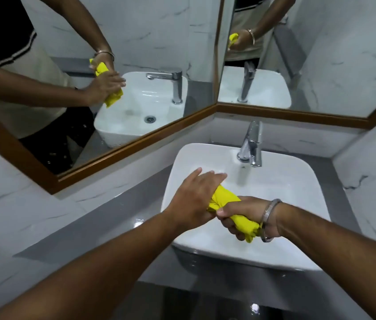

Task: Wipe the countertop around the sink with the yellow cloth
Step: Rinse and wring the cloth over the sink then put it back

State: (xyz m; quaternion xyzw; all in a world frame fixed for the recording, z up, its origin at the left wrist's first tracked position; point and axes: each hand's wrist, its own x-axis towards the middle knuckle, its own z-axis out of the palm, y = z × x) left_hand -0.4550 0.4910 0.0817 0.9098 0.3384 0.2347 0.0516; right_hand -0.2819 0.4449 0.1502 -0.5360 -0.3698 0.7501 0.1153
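Observation:
A yellow cloth (228,205), twisted into a thick roll, hangs over the bowl of the white square sink (297,181). My left hand (194,199) grips its upper end, with the fingers partly stretched out. My right hand (244,215), wearing a metal bangle at the wrist, is closed around its lower end. Both hands meet in the middle above the sink's front half. The grey countertop (104,218) runs along the left of the sink and looks glossy and wet.
A chrome tap (251,144) stands at the back of the sink. Wood-framed mirrors (136,144) cover the left and back walls and reflect the hands and cloth. Marble-look tiles (371,181) close in on the right. A narrow grey counter strip (341,199) lies right of the sink.

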